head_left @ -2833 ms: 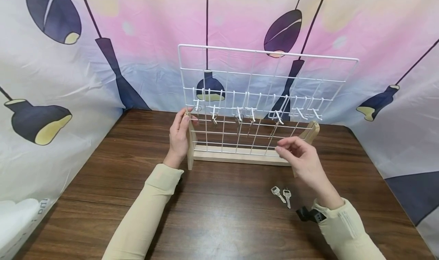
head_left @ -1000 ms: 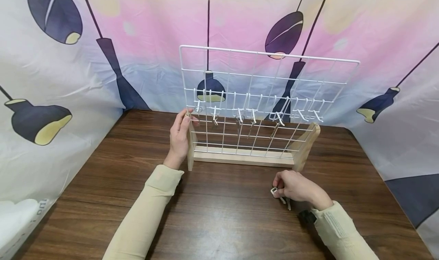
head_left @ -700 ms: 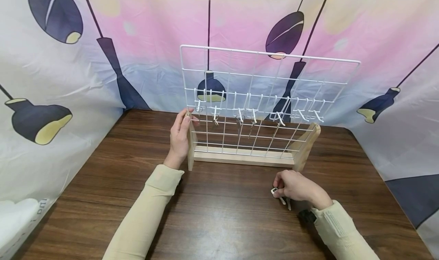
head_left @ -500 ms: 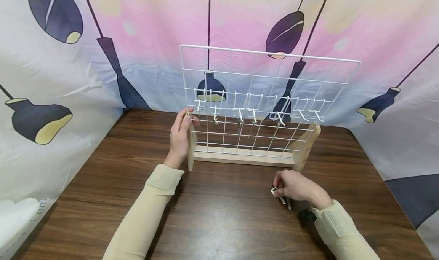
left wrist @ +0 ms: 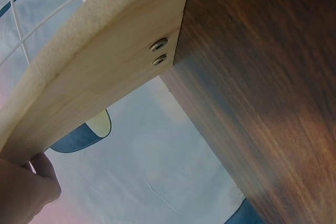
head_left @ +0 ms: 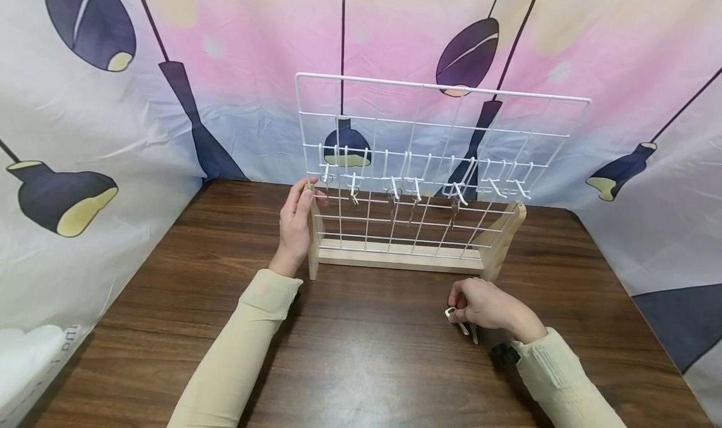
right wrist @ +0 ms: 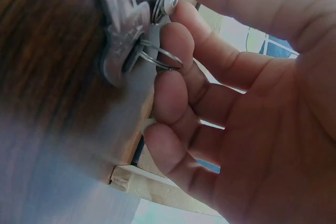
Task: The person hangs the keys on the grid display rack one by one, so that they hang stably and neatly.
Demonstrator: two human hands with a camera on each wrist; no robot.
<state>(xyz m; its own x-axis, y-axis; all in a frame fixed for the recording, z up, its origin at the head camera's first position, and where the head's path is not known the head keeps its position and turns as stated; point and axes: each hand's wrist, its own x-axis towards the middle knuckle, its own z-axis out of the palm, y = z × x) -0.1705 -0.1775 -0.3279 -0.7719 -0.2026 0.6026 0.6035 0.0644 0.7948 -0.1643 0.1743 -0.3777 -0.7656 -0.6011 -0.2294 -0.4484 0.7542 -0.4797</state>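
Observation:
In the head view, a white wire grid rack [head_left: 442, 88] stands on the table in a wooden frame. My left hand [head_left: 294, 227] grips the frame's left wooden upright [head_left: 313, 252], also close up in the left wrist view. Down on the table, in front of the rack's right end, my right hand [head_left: 487, 306] pinches a silver key [head_left: 451, 314] between thumb and fingers. Another key [head_left: 475, 334] lies beside it, partly hidden under the hand. The right wrist view has keys [right wrist: 121, 51] with small split rings against the fingertips.
White hooks [head_left: 460, 194] line the grid, several with keys [head_left: 454, 212] hanging from them. The wood-grain table [head_left: 350, 353] runs back to a printed cloth [head_left: 254, 52] behind the rack. A white plastic package [head_left: 28, 371] sits at the left edge.
My right hand has come down from near the rack's right end to the keys on the table and stayed there over the last second. The left hand holds its place.

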